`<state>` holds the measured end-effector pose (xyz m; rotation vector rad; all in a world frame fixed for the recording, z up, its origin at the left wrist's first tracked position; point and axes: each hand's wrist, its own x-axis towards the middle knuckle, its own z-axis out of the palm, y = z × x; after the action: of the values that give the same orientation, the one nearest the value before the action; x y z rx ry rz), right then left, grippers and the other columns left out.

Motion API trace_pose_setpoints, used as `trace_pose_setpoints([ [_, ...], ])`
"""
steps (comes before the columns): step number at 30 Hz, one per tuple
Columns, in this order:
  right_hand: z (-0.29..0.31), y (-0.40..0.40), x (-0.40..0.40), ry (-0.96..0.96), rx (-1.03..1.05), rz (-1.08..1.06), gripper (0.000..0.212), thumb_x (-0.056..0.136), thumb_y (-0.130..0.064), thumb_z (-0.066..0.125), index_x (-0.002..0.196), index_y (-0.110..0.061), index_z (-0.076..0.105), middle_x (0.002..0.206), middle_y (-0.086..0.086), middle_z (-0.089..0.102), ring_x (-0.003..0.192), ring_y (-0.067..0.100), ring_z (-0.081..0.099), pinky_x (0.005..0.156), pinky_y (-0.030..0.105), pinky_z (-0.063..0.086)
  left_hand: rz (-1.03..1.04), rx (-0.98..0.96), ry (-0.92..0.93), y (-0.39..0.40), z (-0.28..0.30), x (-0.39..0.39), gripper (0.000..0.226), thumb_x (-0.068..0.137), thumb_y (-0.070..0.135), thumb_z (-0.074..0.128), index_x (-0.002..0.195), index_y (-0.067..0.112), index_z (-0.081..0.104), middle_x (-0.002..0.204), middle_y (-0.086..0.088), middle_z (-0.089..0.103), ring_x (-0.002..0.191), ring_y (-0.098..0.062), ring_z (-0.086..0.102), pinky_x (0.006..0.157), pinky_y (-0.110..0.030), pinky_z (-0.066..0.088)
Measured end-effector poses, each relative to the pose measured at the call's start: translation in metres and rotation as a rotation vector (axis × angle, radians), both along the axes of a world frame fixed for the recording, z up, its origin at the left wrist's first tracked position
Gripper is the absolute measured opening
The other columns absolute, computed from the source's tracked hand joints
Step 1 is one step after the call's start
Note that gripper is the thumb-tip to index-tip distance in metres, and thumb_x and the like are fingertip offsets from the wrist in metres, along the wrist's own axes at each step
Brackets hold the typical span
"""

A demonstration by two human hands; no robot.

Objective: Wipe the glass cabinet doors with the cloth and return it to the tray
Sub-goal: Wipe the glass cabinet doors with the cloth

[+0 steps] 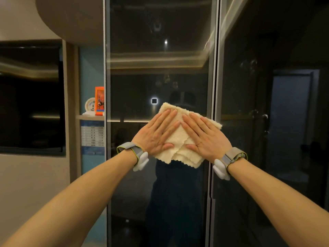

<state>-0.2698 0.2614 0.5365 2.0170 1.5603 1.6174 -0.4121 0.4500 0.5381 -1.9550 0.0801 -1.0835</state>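
A cream folded cloth (179, 139) is pressed flat against the left glass cabinet door (160, 59), near the door's right frame. My left hand (156, 132) lies flat on the cloth's left half, fingers spread and pointing up and to the right. My right hand (204, 134) lies flat on its right half, fingers pointing up and to the left. Both wrists wear grey straps with white devices. The right glass door (267, 104) is dark and reflective. No tray is in view.
A metal frame (213, 86) divides the two doors, with slim handles (211, 202) lower down. To the left, an open shelf (90, 117) holds an orange box (99, 100) and a small round clock. A dark screen (30, 97) hangs on the left wall.
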Motion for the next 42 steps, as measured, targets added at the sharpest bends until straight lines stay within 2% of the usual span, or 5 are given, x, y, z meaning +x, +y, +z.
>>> trace_pose_setpoints([
  [5,0.028,-0.001,-0.004,0.004,-0.007,-0.001,0.073,0.091,-0.058,0.014,0.148,-0.012,0.009,0.155,0.006,0.007,0.143,0.025,0.007,0.115,0.037,0.000,-0.004,0.013,-0.005,-0.003,0.029,-0.004,0.075,0.092,0.058,0.005,0.147,0.008,0.008,0.153,-0.023,0.013,0.142,-0.038,0.013,0.116,-0.049,0.018],
  [16,0.098,-0.001,-0.005,0.022,0.023,-0.017,0.070,0.093,-0.056,0.014,0.148,-0.013,0.010,0.155,0.006,0.010,0.142,0.025,0.010,0.114,0.036,-0.001,-0.021,0.006,-0.043,0.002,0.101,0.001,0.073,0.092,0.059,0.011,0.149,0.013,0.009,0.154,-0.023,0.009,0.143,-0.036,0.009,0.116,-0.048,0.021],
  [20,0.117,0.001,-0.001,0.011,0.034,0.001,0.070,0.092,-0.057,0.009,0.148,-0.017,-0.006,0.156,0.002,-0.006,0.143,0.022,-0.006,0.115,0.035,-0.008,-0.009,0.032,-0.076,0.002,0.121,0.001,0.072,0.092,0.058,0.017,0.148,0.013,0.013,0.153,-0.024,0.014,0.143,-0.036,0.013,0.117,-0.046,0.017],
  [25,0.135,0.001,-0.001,0.025,0.076,0.009,0.069,0.091,-0.057,0.004,0.147,-0.019,-0.011,0.155,0.000,-0.012,0.142,0.019,-0.013,0.113,0.031,-0.017,0.020,0.021,-0.068,-0.002,0.143,-0.001,0.070,0.094,0.055,0.022,0.149,0.013,0.012,0.154,-0.024,0.014,0.143,-0.037,0.013,0.117,-0.046,0.020],
  [42,0.154,0.035,-0.031,0.044,0.042,0.120,0.074,0.086,-0.062,0.003,0.143,-0.022,-0.020,0.151,-0.003,-0.025,0.140,0.018,-0.023,0.114,0.036,-0.016,0.060,-0.001,-0.093,0.028,0.153,-0.036,0.066,0.096,0.048,0.021,0.148,0.009,0.009,0.154,-0.022,0.017,0.142,-0.035,0.018,0.116,-0.042,0.023],
])
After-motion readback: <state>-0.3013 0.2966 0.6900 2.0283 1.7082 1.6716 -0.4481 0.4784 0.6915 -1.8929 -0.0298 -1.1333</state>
